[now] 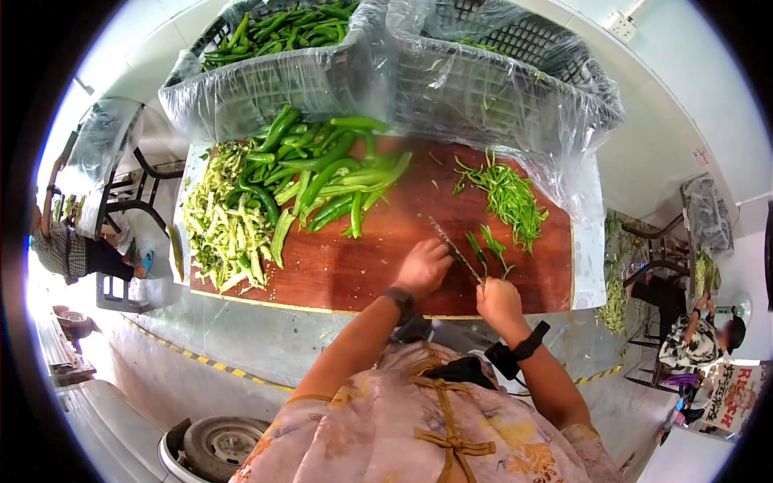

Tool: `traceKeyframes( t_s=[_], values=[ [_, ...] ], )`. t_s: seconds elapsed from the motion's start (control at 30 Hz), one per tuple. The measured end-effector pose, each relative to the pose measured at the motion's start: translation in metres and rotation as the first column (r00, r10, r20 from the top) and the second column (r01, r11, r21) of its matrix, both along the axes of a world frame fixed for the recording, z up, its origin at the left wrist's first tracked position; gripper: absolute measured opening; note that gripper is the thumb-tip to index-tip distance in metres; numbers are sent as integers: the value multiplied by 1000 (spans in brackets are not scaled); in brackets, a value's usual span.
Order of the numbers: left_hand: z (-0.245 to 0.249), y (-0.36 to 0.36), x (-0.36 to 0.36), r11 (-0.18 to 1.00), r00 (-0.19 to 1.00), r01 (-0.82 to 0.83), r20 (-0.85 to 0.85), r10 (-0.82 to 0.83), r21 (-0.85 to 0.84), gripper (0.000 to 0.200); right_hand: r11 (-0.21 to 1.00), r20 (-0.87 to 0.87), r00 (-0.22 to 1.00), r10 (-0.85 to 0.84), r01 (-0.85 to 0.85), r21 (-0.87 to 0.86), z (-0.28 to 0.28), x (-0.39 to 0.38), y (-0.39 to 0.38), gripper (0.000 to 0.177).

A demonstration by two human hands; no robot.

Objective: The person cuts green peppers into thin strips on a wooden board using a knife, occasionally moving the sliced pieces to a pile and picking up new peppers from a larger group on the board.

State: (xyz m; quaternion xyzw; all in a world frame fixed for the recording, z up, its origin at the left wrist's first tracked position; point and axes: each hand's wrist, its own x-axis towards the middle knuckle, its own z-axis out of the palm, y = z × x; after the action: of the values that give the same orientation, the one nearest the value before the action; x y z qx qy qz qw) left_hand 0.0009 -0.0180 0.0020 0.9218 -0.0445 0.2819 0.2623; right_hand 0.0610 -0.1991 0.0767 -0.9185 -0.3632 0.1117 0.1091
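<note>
- A heap of pale trimmings (219, 229) lies at the left end of the wooden cutting board (378, 266). Just beside it, and partly over it, is a pile of whole green peppers (322, 173).
- The left hand (423, 270) rests knuckles-up on the board near its front edge, fingers curled, close against the left side of the blade. From this angle I cannot tell whether it pins a pepper underneath.
- The knife (451, 245) slants away from the body, its tip pointing toward the pepper pile.
- A few split pepper pieces (489, 244) lie just to the right of the blade, mid-board.
- The right hand (499, 304) is closed tight around the knife's handle at the board's front edge.
- A heap of cut strips (509, 197) sits further back on the right, below a plastic-lined basket (483, 88).
- The step in hand looks like slicing a pepper into strips. The next cut calls for tucked left fingertips and a steady, straight stroke of the blade.
</note>
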Motion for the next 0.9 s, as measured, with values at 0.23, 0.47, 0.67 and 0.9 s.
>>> traceKeyframes(
  t_s=[0.23,0.47,0.67,0.9],
  values=[
    [-9,2,-1,999,1000,16,8,-16,-35,11,998,-38,998,46,-47,-34,-9,9,16,23],
    [-7,1,2,999,998,17,53,-14,-40,15,991,9,1000,-25,24,130,-29,22,27,26],
    [2,0,-3,993,1000,-6,1,7,-115,20,996,44,996,-72,70,52,-11,23,3,23],
    [3,2,-2,999,998,-34,56,34,7,6,1000,-25,1000,7,-7,17,-2,0,0,23]
  ],
)
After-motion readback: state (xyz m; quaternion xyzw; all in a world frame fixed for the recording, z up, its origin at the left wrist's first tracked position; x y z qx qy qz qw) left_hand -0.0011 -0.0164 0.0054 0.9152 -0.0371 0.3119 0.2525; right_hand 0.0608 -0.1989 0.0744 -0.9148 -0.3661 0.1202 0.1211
